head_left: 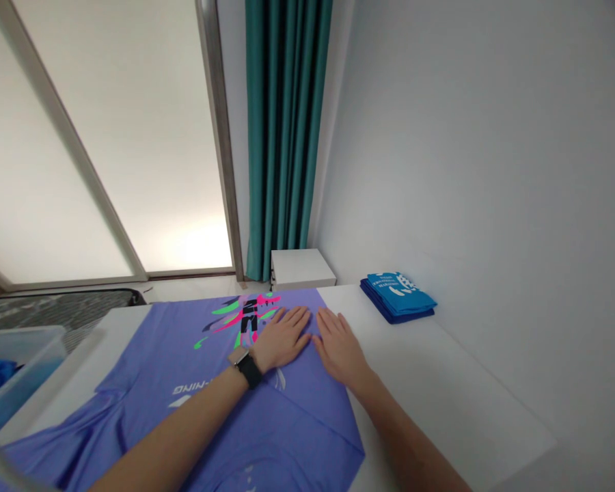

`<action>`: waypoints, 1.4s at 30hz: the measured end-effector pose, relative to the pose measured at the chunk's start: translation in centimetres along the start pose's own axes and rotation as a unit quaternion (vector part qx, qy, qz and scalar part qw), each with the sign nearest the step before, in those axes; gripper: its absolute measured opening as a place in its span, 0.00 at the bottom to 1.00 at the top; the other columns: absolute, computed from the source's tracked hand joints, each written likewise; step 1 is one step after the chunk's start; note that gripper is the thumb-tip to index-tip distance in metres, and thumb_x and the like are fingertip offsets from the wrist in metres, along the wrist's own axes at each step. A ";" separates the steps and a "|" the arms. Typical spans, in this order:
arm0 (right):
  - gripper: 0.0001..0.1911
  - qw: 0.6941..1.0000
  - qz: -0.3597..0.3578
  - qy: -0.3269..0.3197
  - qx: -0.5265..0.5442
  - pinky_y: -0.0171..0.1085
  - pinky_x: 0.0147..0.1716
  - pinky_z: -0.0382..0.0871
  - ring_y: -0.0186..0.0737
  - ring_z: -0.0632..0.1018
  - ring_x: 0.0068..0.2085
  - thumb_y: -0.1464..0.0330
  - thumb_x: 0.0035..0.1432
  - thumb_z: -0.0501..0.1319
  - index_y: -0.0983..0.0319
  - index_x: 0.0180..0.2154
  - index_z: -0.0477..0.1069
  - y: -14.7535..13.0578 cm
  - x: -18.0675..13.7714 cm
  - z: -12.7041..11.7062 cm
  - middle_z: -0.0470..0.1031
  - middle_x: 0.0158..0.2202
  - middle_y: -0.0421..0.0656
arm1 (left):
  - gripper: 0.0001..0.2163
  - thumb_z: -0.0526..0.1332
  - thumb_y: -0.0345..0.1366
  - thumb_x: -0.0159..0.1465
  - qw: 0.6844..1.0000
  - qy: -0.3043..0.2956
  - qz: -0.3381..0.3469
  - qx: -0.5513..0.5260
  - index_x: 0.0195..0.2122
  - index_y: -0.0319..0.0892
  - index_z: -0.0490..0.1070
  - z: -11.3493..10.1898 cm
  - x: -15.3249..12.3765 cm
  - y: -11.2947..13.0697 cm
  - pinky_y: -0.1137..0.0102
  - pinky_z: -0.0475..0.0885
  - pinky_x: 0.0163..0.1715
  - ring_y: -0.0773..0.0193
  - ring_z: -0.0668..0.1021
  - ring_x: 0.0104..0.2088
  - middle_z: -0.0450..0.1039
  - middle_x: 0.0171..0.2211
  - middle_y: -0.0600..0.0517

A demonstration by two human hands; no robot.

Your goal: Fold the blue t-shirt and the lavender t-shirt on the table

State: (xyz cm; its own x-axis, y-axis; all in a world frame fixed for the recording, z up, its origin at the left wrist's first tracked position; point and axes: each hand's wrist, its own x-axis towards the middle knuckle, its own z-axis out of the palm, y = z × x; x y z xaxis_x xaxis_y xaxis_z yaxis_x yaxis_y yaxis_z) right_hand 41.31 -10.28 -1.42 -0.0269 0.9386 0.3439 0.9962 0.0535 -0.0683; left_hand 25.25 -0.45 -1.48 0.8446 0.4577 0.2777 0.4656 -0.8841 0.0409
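A purple T-shirt [195, 403] with a pink, green and black print lies spread on a white table [441, 389]. My left hand [281, 336], a black watch on its wrist, rests flat on the shirt with its fingers stretched out, just right of the print. My right hand [338, 345] lies flat beside it, fingers together and extended, pressing the shirt near its right edge. Neither hand holds anything.
A stack of folded blue shirts [397, 296] sits at the table's far right by the wall. A clear plastic bin [15, 376] with blue cloth stands at the left. Behind the table are a small white cabinet [300, 268], a teal curtain [287, 137] and a sliding glass door.
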 end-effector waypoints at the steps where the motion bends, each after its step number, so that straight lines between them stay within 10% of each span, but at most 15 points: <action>1: 0.28 1.000 -0.014 -0.010 0.004 0.49 0.66 0.43 0.48 0.55 0.67 0.61 0.69 0.45 0.69 0.64 0.57 -0.8 -0.1 0.2 0.56 0.67 0.52 | 0.24 0.44 0.45 0.72 1.000 -0.005 -0.003 0.004 0.65 0.42 0.58 0.3 -0.1 -0.3 0.55 0.54 0.64 0.56 0.61 0.65 0.59 0.65 0.45; 9: 0.35 0.992 0.065 -0.111 0.013 0.52 0.65 0.46 0.54 0.52 0.68 0.54 0.68 0.45 0.70 0.66 0.53 -0.9 -1.0 1.1 0.50 0.68 0.57 | 0.25 0.44 0.46 0.71 1.000 -0.002 -0.020 -0.003 0.66 0.41 0.57 2.3 -0.7 -0.7 0.53 0.50 0.65 0.54 0.59 0.66 0.57 0.66 0.44; 30: 0.37 0.986 0.089 -0.139 0.029 0.54 0.66 0.41 0.52 0.49 0.69 0.52 0.67 0.43 0.69 0.67 0.50 -1.0 -1.0 1.1 0.47 0.69 0.56 | 0.25 0.47 0.47 0.71 0.999 -0.008 -0.038 -0.003 0.65 0.42 0.59 1.7 -0.8 -0.6 0.54 0.51 0.65 0.53 0.59 0.66 0.57 0.66 0.46; 42: 0.33 0.971 0.130 -0.077 0.186 0.46 0.66 0.47 0.43 0.53 0.68 0.58 0.67 0.40 0.70 0.66 0.51 5.7 0.3 2.7 0.51 0.68 0.53 | 0.24 0.41 0.43 0.73 0.989 -0.028 -0.107 -0.099 0.66 0.39 0.55 1.1 0.4 -2.3 0.58 0.55 0.65 0.58 0.60 0.66 0.57 0.66 0.44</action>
State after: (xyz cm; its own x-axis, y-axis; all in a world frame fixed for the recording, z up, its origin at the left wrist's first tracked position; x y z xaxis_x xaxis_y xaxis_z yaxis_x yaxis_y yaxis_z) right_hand 46.79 -8.79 -4.20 0.1803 0.9753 0.1278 0.8733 -0.0990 -0.4769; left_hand 24.83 1.83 -2.56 0.7484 0.6358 0.1889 0.5789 -0.7652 0.2816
